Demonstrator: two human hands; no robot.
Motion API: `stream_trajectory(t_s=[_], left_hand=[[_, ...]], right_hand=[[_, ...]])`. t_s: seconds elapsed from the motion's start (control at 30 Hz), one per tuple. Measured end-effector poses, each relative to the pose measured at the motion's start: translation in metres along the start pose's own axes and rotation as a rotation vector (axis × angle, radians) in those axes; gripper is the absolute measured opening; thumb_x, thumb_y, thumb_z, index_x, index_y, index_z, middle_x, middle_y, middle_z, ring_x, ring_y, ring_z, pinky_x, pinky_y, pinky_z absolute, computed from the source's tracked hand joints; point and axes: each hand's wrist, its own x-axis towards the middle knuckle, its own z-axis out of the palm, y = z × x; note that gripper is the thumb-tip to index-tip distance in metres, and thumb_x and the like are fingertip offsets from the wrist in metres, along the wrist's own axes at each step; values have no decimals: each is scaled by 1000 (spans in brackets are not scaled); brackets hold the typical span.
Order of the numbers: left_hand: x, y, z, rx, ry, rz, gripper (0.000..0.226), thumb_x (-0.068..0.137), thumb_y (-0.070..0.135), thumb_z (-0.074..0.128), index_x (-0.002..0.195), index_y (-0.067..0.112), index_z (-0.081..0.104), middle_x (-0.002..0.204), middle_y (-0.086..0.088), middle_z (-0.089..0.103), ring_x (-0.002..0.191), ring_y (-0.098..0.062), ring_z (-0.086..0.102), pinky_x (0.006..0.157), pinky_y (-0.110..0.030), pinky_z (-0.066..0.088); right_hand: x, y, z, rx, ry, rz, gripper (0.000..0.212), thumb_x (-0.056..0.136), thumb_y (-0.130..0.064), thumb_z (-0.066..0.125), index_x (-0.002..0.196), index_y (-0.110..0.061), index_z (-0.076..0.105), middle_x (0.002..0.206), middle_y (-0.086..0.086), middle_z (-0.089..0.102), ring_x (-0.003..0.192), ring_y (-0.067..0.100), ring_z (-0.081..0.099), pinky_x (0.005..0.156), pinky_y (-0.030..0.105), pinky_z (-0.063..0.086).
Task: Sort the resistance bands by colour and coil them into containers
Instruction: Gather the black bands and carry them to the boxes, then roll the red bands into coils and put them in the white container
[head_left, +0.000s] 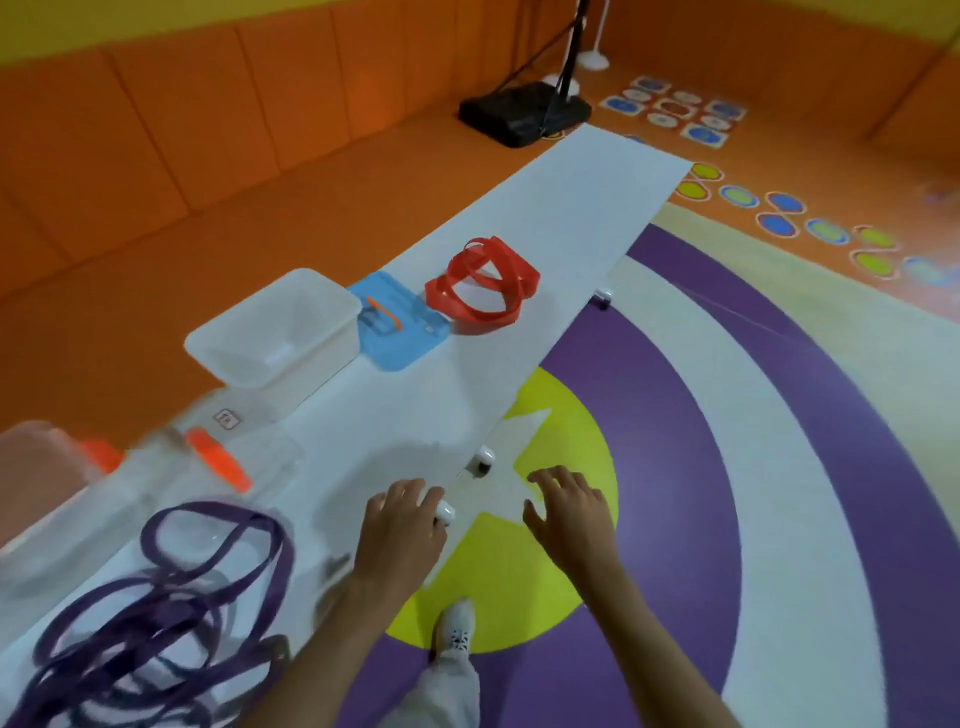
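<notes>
Bands (156, 613) of purple lie left of left hand (402, 525) and right hand (569, 514), both spread open, empty.

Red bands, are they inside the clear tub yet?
No, the red bands lie loose on the table, beyond the blue lid, and the tub beside it holds nothing.

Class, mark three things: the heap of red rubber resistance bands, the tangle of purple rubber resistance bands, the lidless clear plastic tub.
Red rubber resistance bands (522, 275), head view, broad right-hand loop.
Purple rubber resistance bands (104, 675), head view, dense middle of tangle.
Clear plastic tub (317, 348), head view, near side wall.
</notes>
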Motion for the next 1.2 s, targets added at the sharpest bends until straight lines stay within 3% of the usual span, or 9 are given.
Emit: stream_trajectory(t_s=[0.17, 0.33, 0.57, 0.83, 0.93, 1.0, 1.1, 1.2], left_hand=[[112, 5, 5, -36, -30, -6, 43, 103, 35, 58, 145, 25, 60, 149, 1, 57, 143, -24, 49, 113, -44, 41], [210, 6, -2, -18, -18, -16, 45, 105, 39, 46, 149, 31, 51, 149, 7, 52, 143, -18, 44, 114, -36, 36], [329, 3, -3, -69, -51, -159, 48, 105, 38, 50, 152, 27, 50, 152, 3, 51, 142, -22, 45, 111, -40, 38], [446, 27, 19, -547, -37, -541, 49, 102, 22, 63, 149, 20, 53, 148, -10, 54, 137, -31, 52, 110, -41, 45], [481, 34, 25, -677, -16, -723, 43, 99, 18, 66, 141, 22, 61, 134, -8, 61, 127, -27, 61, 97, -28, 47], [504, 35, 29, -748, -26, -850, 43, 98, 18, 66, 140, 25, 61, 127, -10, 62, 117, -29, 65, 93, -31, 50], [531, 35, 37, -819, -29, -1027, 51, 99, 15, 61, 148, 28, 55, 128, -17, 60, 118, -39, 62, 98, -41, 54], [551, 37, 45, -868, -12, -1121, 51, 101, 15, 61, 151, 24, 55, 131, -12, 68, 122, -31, 63, 95, -36, 54]], right_hand=[[100, 22, -24, -25, -5, 6, 37, 99, -38, 64, 133, -23, 67, 132, 0, 67, 118, 30, 65, 86, 40, 50], [190, 42, -42, -18, -7, 6, 39, 100, -39, 61, 136, -25, 64, 136, -1, 64, 124, 28, 62, 91, 40, 50], [325, 75, -49, 2, -60, -39, 38, 103, -40, 55, 140, -30, 59, 141, -7, 60, 129, 21, 57, 97, 35, 48], [482, 118, -31, 67, -224, -103, 49, 103, -37, 59, 150, -26, 52, 144, -1, 58, 129, 26, 58, 95, 42, 54], [545, 133, -28, 107, -309, -90, 56, 102, -37, 62, 153, -22, 43, 138, 5, 56, 126, 31, 57, 91, 46, 55], [583, 138, -22, 159, -355, -85, 61, 100, -35, 66, 154, -21, 41, 139, 7, 53, 126, 35, 56, 92, 48, 54], [629, 137, -13, 277, -427, -28, 59, 99, -33, 66, 153, -25, 43, 141, 11, 52, 128, 43, 53, 96, 51, 52], [662, 135, -1, 450, -491, 81, 61, 95, -31, 71, 149, -21, 45, 142, 15, 53, 134, 44, 50, 104, 54, 48]])
